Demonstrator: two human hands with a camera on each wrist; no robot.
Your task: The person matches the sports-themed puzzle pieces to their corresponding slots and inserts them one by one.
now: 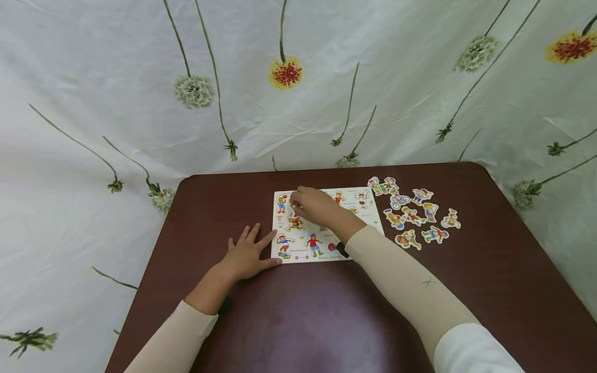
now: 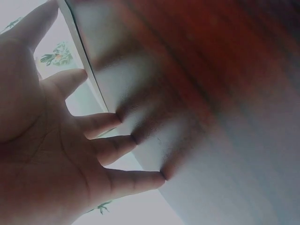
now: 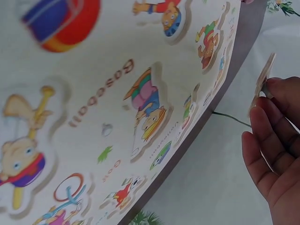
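A white puzzle board [image 1: 299, 239] with cartoon sports figures in cut-out recesses lies on the brown table. My left hand [image 1: 244, 256] rests on the table at the board's left side, fingers spread, thumb tip at the near-left corner. In the left wrist view, the straight fingertips press on the tabletop [image 2: 220, 178]. Over the upper left part of the board, my right hand [image 1: 317, 207] pinches a thin puzzle piece [image 3: 261, 79] between thumb and fingers. The right wrist view shows this piece edge-on, its picture hidden, held apart from the board's recessed surface.
Several loose figure pieces [image 1: 412, 216] lie in a cluster on the table to the right of the board. The dark brown table [image 1: 308, 321] stands against a white cloth [image 1: 317, 119] printed with flowers. My right forearm crosses the board's right part.
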